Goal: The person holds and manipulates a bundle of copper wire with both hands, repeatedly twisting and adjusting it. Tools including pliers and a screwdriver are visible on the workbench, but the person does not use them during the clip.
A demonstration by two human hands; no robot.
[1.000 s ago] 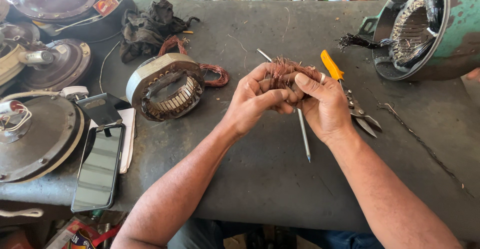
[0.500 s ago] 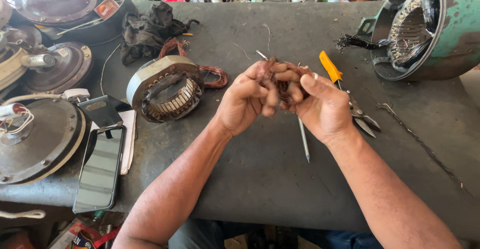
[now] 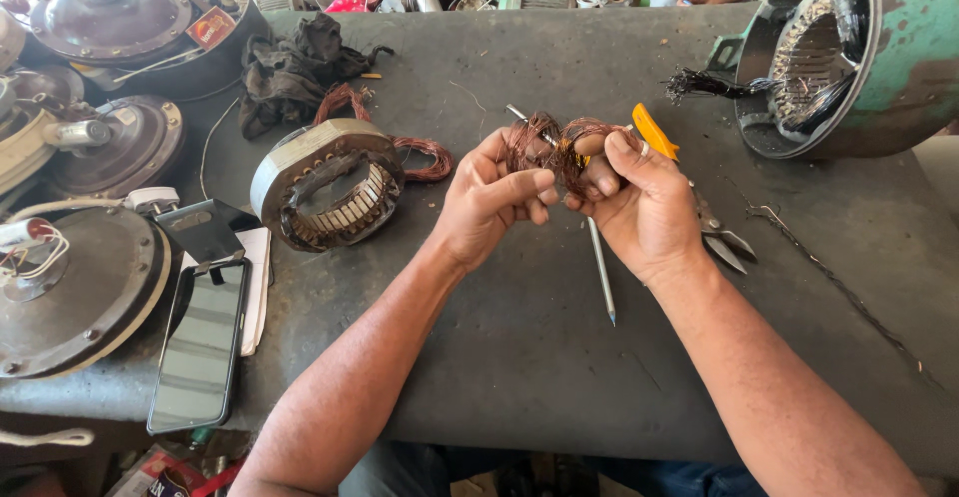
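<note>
Grey workbench | left hand, right hand grip copper wire coil

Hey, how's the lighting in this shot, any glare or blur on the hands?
Head view: bright daylight, soft shadows; left hand and right hand sharp on the copper wire coil; phone screen shows pale glare; edges bend slightly.

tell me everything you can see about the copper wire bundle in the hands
The copper wire bundle is a tangle of thin reddish-brown strands, looped and frayed, not neatly coiled. It is held above the dark table, in front of the person. The left hand pinches its left side, and the right hand grips its right side, one finger hooked through a loop. Loose strands stick out at the top. A metal rod lies on the table beneath.
</note>
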